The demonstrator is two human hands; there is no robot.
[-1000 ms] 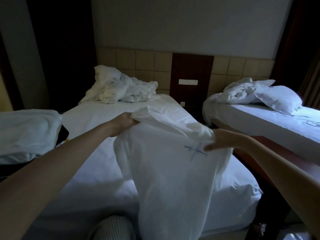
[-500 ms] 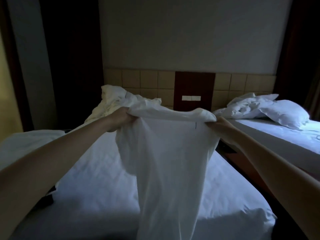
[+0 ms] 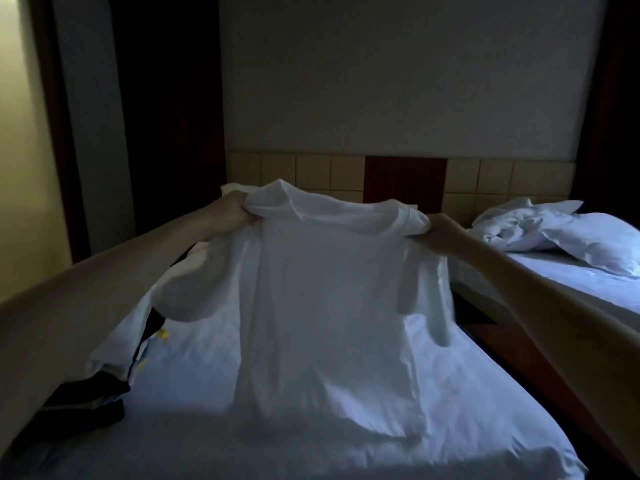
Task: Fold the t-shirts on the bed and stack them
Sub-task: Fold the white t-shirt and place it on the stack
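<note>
Dark clothes (image 3: 93,396) lie lower left on the bed (image 3: 194,368). At centre frame we hold a white t-shirt (image 3: 329,306) over it by the shoulders, left hand (image 3: 233,216) and right hand (image 3: 438,233) each clenched on fabric. Upper right, a pillow (image 3: 595,242) tops a second bed (image 3: 568,284).

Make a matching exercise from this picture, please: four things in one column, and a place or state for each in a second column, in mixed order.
Things:
1. t-shirt
2. left hand
3. right hand
4. pillow

Places or states:
a. grips the t-shirt's top right corner
b. held up, spread, over the near bed
c. lies on the right bed
d. grips the t-shirt's top left corner

Pairs: 1-b, 2-d, 3-a, 4-c.
</note>
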